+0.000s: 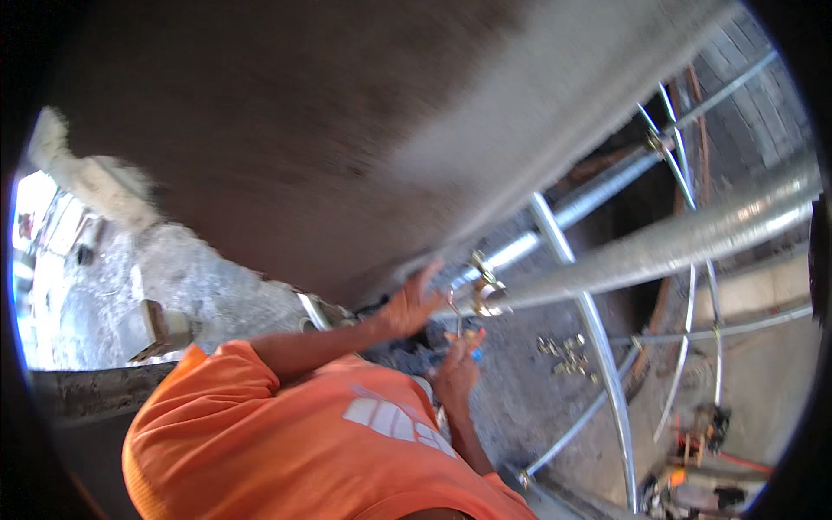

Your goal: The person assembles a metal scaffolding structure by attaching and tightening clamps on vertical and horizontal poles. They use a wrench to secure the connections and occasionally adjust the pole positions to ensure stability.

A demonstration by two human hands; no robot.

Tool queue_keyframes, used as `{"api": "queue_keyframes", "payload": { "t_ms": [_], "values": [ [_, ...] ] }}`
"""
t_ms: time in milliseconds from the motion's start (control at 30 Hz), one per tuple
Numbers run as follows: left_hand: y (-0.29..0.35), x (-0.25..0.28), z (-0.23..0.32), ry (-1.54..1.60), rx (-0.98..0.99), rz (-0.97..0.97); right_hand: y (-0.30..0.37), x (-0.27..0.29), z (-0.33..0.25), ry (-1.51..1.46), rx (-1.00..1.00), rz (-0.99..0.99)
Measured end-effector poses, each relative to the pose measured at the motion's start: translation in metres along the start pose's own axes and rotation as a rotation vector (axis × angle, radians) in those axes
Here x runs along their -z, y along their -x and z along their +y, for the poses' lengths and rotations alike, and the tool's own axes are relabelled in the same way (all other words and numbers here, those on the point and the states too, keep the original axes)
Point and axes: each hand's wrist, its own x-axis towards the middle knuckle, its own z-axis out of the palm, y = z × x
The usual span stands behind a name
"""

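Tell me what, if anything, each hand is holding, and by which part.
The right hand appears to hold a slim metal rod by its lower end; blur hides its kind. The left hand is open, holding nothing visible.

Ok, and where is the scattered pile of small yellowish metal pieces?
In the head view, the pile lies right of centre on the grey surface, to the right of the right hand and just left of the slanting silvery pole.

Tool (pixel 459 324) at right hand (pixel 456 376) too small to tell; overhead slab (pixel 347 130) blurred.
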Motion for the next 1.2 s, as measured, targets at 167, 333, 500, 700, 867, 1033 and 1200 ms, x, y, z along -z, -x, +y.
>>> {"api": "queue_keyframes", "payload": {
  "t_ms": [167, 333, 500, 700, 867, 1033, 1200],
  "values": [
    [0.048, -0.002, 0.000, 1.140, 0.678, -0.362, -0.010, 0.018, -0.061, 0.490, 0.375, -0.186],
    [0.053, -0.023, -0.037, 1.584, 0.874, -0.108, -0.083, 0.041, -0.089, 0.650, 0.575, -0.190],
    [0.058, -0.050, -0.070, 1.688, 1.121, -0.064, -0.188, 0.022, -0.067, 0.858, 0.589, 0.009],
    [0.010, -0.081, -0.086, 1.637, 0.983, -0.163, -0.251, 0.008, -0.060, 1.044, 0.364, -0.129],
    [-0.024, -0.090, -0.074, 1.322, 0.692, -0.392, -0.257, 0.018, -0.084, 1.241, 0.250, -0.317],
    [-0.019, -0.092, -0.065, 1.201, 0.564, -0.201, -0.254, 0.018, -0.086, 1.050, 0.343, -0.241],
    [-0.021, -0.082, -0.046, 1.250, 0.637, -0.151, -0.254, 0.015, -0.071, 0.985, 0.299, -0.191]
  ]
}}
